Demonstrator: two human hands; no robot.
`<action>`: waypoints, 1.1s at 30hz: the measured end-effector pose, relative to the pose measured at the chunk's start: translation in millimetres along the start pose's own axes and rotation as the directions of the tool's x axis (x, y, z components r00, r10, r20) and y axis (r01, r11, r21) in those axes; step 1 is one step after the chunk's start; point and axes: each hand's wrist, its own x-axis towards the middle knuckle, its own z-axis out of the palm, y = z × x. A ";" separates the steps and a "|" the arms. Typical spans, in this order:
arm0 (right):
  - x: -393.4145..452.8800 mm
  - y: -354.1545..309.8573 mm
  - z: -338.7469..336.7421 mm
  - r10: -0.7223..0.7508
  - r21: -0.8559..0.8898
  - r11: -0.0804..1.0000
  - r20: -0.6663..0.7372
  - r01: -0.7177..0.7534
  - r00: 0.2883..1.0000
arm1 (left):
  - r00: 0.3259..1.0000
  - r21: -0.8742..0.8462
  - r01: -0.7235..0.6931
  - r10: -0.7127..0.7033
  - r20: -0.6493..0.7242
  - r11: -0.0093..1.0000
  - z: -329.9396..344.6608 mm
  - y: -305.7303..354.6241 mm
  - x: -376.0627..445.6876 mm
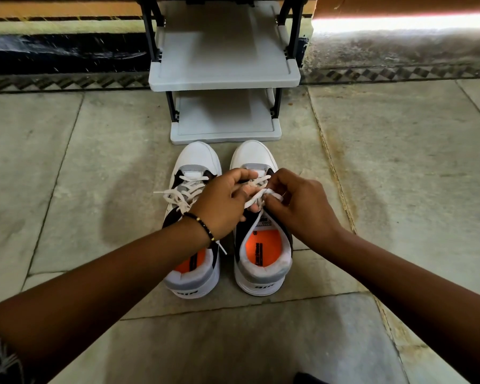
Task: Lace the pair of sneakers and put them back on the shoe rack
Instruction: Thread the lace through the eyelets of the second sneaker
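Observation:
Two white, grey and black sneakers with orange insoles stand side by side on the floor, toes toward the rack. The left sneaker (197,162) has its white lace threaded, with loose ends spilling to its left. Over the right sneaker (261,261), both hands meet at the tongue. My left hand (222,203), with a beaded bracelet on the wrist, pinches the white lace (257,196). My right hand (302,206) grips the same lace from the other side. The grey shoe rack (225,76) stands just beyond the toes, its shelves bare.
Stone floor tiles spread all around the sneakers. A dark patterned border strip (67,81) and a wall base run behind the rack. A dark object (311,378) pokes in at the bottom edge.

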 end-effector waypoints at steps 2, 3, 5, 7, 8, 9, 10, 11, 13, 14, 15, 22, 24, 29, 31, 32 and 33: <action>-0.1 -2.8 0.5 -0.014 -0.021 1.000 -0.006 0.013 1.000 | 0.997 -0.033 0.066 -0.064 0.043 0.997 -1.6 -0.2 3.0; -0.1 -3.8 0.2 -0.021 -0.032 0.999 -0.012 0.021 1.000 | 0.995 -0.024 0.073 -0.071 0.066 0.997 -3.0 -0.3 3.8; 0.3 -4.1 -1.0 -0.038 -0.050 0.998 -0.029 0.036 0.999 | 0.991 -0.001 0.073 -0.072 0.113 0.997 -5.4 -0.9 4.8; 0.6 -4.9 -2.1 -0.062 -0.074 0.996 -0.030 0.059 0.998 | 0.986 0.022 0.073 -0.076 0.146 0.997 -7.5 -1.7 6.5; 0.8 -5.1 -2.8 -0.078 -0.091 0.993 -0.025 0.075 0.997 | 0.986 0.039 0.067 -0.072 0.153 0.997 -8.3 -2.2 7.9; 1.1 -5.6 -3.8 -0.096 -0.110 0.989 -0.017 0.094 0.995 | 0.986 0.060 0.056 -0.065 0.154 0.997 -8.6 -2.1 9.0; 1.3 -6.3 -5.4 -0.114 -0.130 0.985 -0.009 0.112 0.993 | 0.987 0.088 0.040 -0.054 0.154 0.995 -8.3 -1.7 9.7; 1.5 -7.2 -7.3 -0.127 -0.143 0.982 -0.001 0.126 0.992 | 0.988 0.124 0.019 -0.038 0.152 0.992 -7.3 -0.6 9.8; 2.4 -9.0 -11.4 -0.140 -0.155 0.978 0.003 0.138 0.990 | 0.990 0.212 -0.040 0.010 0.143 0.976 -6.9 1.4 9.8; 3.3 -10.0 -13.4 -0.143 -0.165 0.976 0.005 0.142 0.990 | 0.990 0.257 -0.069 0.036 0.133 0.964 -7.8 2.6 9.7; 4.1 -11.3 -15.0 -0.144 -0.180 0.973 0.013 0.144 0.990 | 0.990 0.309 -0.100 0.065 0.123 0.946 -9.0 4.4 9.1; 14.5 -23.8 -24.6 -0.101 -0.316 0.938 0.141 0.142 0.985 | 0.936 0.899 -0.282 0.302 0.182 0.334 -15.2 23.5 4.1; 16.9 -25.7 -29.0 -0.045 -0.332 0.937 0.193 0.108 0.980 | 0.930 0.926 -0.280 0.313 0.195 0.254 -17.8 24.5 4.0; 16.9 -22.1 -44.5 0.107 -0.297 0.955 0.343 0.000 0.933 | 0.939 0.950 -0.267 0.265 0.218 0.165 -22.3 22.6 0.6; 14.1 -20.6 -49.5 0.165 -0.295 0.954 0.390 -0.046 0.906 | 0.947 0.954 -0.251 0.246 0.207 0.163 -25.4 21.4 -0.9; 12.3 -20.1 -51.0 0.189 -0.300 0.952 0.414 -0.062 0.890 | 0.950 0.954 -0.245 0.238 0.201 0.173 -26.6 21.0 -1.4; 10.5 -19.8 -52.2 0.210 -0.305 0.950 0.440 -0.074 0.873 | 0.953 0.953 -0.244 0.229 0.201 0.179 -27.3 21.0 -1.6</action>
